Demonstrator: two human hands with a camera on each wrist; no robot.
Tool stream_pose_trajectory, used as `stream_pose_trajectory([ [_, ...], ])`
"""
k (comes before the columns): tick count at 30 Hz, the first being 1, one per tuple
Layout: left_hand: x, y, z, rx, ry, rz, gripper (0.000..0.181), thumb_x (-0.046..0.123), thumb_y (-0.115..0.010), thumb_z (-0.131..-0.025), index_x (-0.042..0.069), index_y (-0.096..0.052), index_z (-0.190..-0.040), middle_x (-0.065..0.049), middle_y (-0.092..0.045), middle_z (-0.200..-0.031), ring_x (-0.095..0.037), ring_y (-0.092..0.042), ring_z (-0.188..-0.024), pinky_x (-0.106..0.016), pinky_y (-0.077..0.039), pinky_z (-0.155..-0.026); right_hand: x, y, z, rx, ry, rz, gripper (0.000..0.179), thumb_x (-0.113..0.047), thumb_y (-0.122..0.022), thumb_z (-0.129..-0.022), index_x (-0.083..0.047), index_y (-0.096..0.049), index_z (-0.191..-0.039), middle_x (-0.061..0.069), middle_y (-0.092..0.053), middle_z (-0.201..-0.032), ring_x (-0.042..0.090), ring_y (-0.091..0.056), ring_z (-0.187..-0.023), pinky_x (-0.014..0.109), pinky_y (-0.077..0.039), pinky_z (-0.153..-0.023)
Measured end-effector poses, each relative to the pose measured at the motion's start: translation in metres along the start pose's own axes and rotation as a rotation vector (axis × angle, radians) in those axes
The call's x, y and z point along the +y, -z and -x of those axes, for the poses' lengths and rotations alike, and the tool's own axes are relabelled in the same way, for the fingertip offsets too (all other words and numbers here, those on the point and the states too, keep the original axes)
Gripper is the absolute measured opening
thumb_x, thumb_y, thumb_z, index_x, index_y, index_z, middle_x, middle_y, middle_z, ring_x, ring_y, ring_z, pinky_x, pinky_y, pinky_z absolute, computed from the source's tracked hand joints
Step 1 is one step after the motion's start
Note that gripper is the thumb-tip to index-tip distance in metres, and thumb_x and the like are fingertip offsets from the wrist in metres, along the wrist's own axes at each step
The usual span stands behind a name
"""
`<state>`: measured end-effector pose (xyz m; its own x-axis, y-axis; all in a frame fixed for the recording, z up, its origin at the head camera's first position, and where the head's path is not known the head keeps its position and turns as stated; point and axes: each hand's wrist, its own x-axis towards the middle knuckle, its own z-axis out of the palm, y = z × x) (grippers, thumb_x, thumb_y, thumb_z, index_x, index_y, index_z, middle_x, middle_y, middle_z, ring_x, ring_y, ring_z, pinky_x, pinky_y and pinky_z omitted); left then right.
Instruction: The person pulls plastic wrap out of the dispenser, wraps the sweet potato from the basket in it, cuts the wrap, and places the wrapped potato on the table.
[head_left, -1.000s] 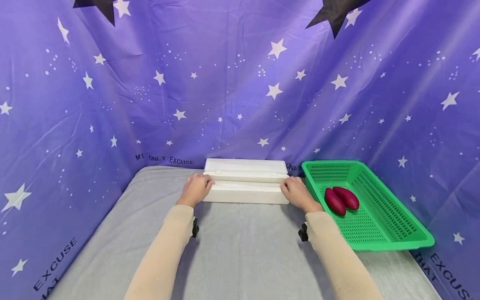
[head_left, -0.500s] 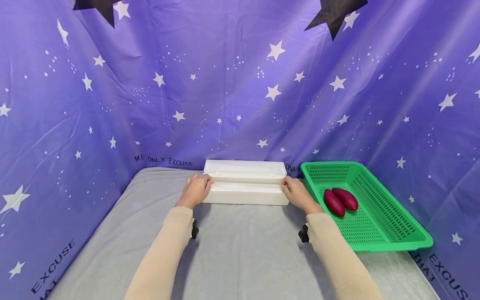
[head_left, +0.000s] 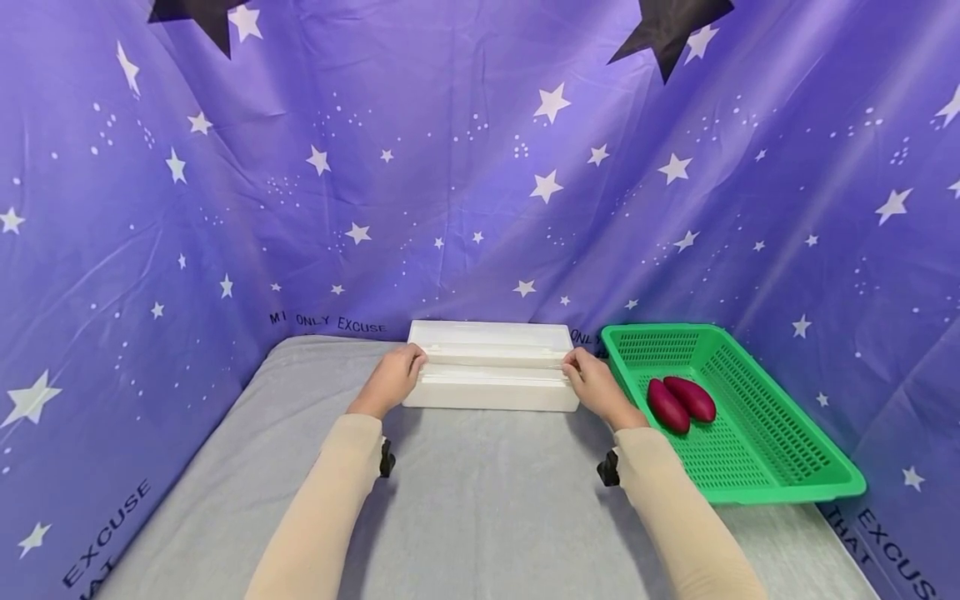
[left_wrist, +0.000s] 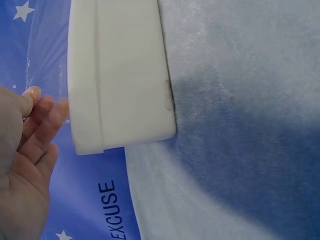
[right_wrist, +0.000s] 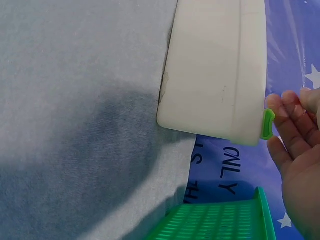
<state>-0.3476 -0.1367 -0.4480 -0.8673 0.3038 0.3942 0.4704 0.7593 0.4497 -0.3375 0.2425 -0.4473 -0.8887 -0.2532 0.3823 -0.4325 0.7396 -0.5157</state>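
Observation:
A long white cling film dispenser (head_left: pixel 491 396) lies at the back of the table, its lid (head_left: pixel 491 335) raised toward the curtain. Clear cling film (left_wrist: pixel 46 62) stretches above the box in the left wrist view. My left hand (head_left: pixel 390 377) pinches the film between thumb and index finger by the left end of the box, other fingers loosely bent. At the opposite end my right hand (head_left: pixel 596 385) pinches the film (right_wrist: pixel 286 42) likewise. Beside the right fingers, a small green slider (right_wrist: pixel 268 124) sits on the box's edge.
To the right stands a green plastic basket (head_left: pixel 750 492) holding two dark red sweet potatoes (head_left: pixel 668 406). A purple star-printed curtain (head_left: pixel 450 200) rises behind and on both sides of the grey cloth-covered table (head_left: pixel 480 500).
Both hands have risen slightly and moved a little away from me, keeping their pinch on the film. The dispenser, basket and sweet potatoes stay in place.

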Motion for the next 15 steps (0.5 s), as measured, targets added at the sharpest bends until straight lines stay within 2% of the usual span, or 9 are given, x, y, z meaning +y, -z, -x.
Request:
stream_pose_trajectory([
  [7, 0.004, 0.006, 0.000, -0.014, 0.035, 0.030, 0.019, 0.017, -0.049, -0.107, 0.003, -0.062, -0.106, -0.009, -0.063, -0.094, -0.023, -0.062, -0.087, -0.039, -0.052, -0.077, -0.001, 0.002, -0.001, 0.044, 0.012, -0.021, 0.006, -0.007, -0.055, -0.103, -0.001, -0.057, -0.105, 0.012, -0.061, -0.093, 0.027, -0.057, -0.083, 0.044, -0.049, -0.073],
  [15, 0.004, 0.015, -0.001, 0.010, 0.017, 0.058, 0.018, 0.016, -0.052, -0.106, 0.004, -0.064, -0.106, -0.006, -0.062, -0.091, -0.020, -0.057, -0.080, -0.039, -0.050, -0.076, 0.000, 0.003, -0.002, 0.084, 0.021, -0.032, 0.011, -0.011, -0.055, -0.104, -0.001, -0.060, -0.107, 0.010, -0.060, -0.092, 0.023, -0.057, -0.080, 0.040, -0.048, -0.071],
])
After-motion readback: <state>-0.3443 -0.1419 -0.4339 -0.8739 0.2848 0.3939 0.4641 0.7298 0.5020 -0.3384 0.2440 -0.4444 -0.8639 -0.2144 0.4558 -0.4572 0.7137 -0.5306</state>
